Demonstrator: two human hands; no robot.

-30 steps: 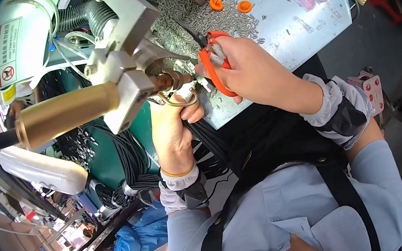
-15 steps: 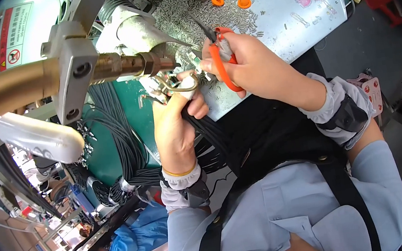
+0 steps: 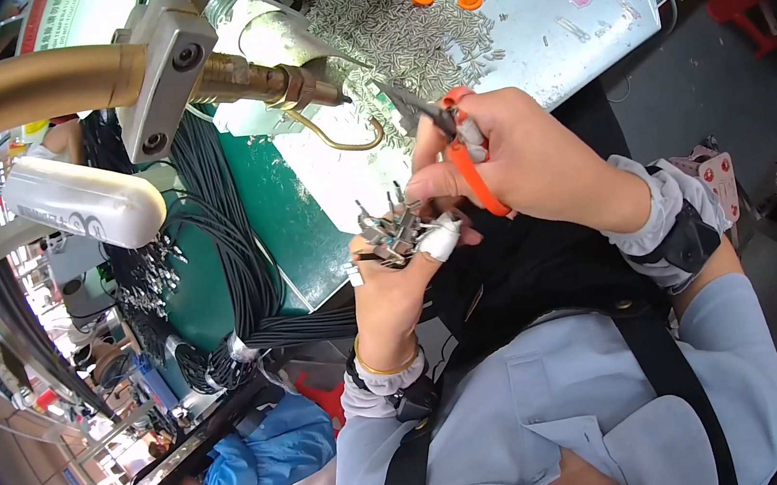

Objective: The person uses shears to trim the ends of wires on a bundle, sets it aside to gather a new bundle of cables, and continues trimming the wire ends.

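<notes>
My left hand [image 3: 390, 296], its thumb capped in white, is closed around a bunch of cable ends with metal connectors [image 3: 392, 232]. The connectors stick up above the fingers, in front of my body. Long-nose pliers with orange handles [image 3: 475, 174] rest in my right hand [image 3: 533, 152]. Their dark jaws point up and left, away from the connectors. The right thumb and fingertips reach the edge of the bunch; whether they pinch one connector is hidden.
A brass nozzle [image 3: 317, 91] with a bent metal tube [image 3: 347, 143] juts in from the left, above a white lamp-like housing [image 3: 83, 202]. Small metal pieces [image 3: 401, 28] cover the bench. Black cables [image 3: 220, 215] lie on a green mat [image 3: 262, 200]. A person in blue [image 3: 269, 456] sits lower left.
My left hand has drawn the cable bunch down and right, away from the nozzle and bent tube. My right hand has moved slightly right and down with the pliers.
</notes>
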